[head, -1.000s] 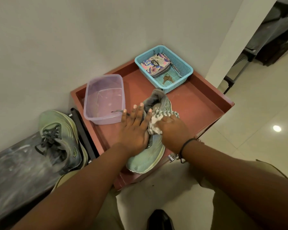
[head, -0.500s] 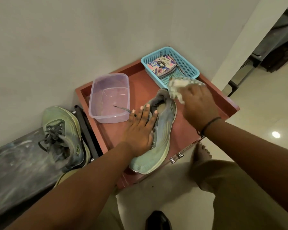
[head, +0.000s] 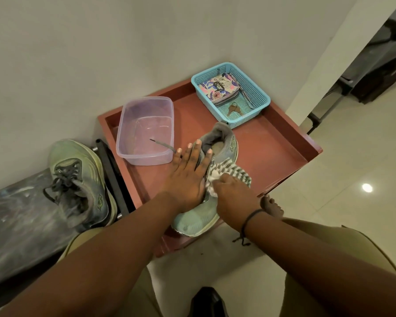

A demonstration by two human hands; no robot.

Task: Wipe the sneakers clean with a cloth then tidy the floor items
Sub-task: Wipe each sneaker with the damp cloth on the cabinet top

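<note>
A pale green sneaker (head: 196,221) lies on the red tray (head: 281,143), toe toward me and over the tray's front edge. My left hand (head: 186,175) presses flat on its laced upper, fingers straight. My right hand (head: 232,194) grips a white and grey checked cloth (head: 229,171) against the shoe's right side. The second green sneaker (head: 78,181), dusty with dark laces, rests on a dark bench at the left.
A clear lilac tub (head: 144,131) holding a little water and a lace end stands at the tray's back left. A blue mesh basket (head: 254,92) with a patterned pouch and keys sits at the back right. Wall behind, glossy tiled floor right, my bare foot (head: 271,205).
My right hand was lifted with the cloth near the blue basket half a second ago; it has come back down onto the sneaker's side. The left hand stayed pressed on the shoe.
</note>
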